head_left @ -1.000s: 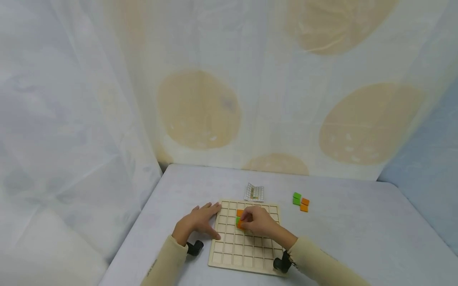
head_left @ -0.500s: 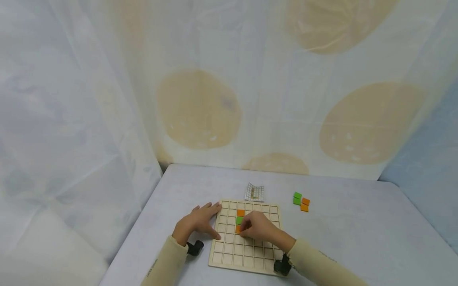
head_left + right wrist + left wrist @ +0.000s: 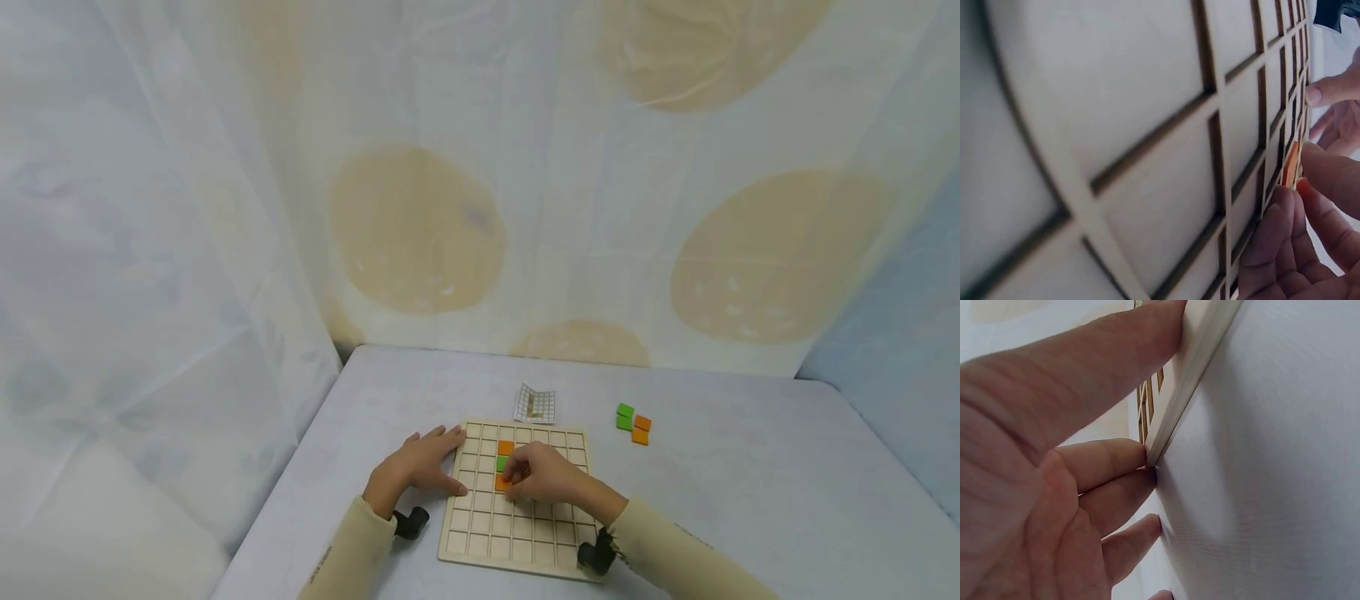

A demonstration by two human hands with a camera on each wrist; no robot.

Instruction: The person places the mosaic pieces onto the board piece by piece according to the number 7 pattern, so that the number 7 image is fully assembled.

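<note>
Your left hand [image 3: 414, 472] lies flat on the desk [image 3: 750, 492], fingers straight against the left edge of the wooden grid board [image 3: 517, 546]. On the board, an orange tile [image 3: 506, 447] sits far, a green tile [image 3: 500, 463] just nearer. Your right hand [image 3: 543, 475] is over the board's middle, its grip narrow, pinching a second orange tile [image 3: 500, 482] at a cell below the green one. Far right: loose tiles [image 3: 632, 423]; a pattern card [image 3: 534, 405] beyond the board.
</note>
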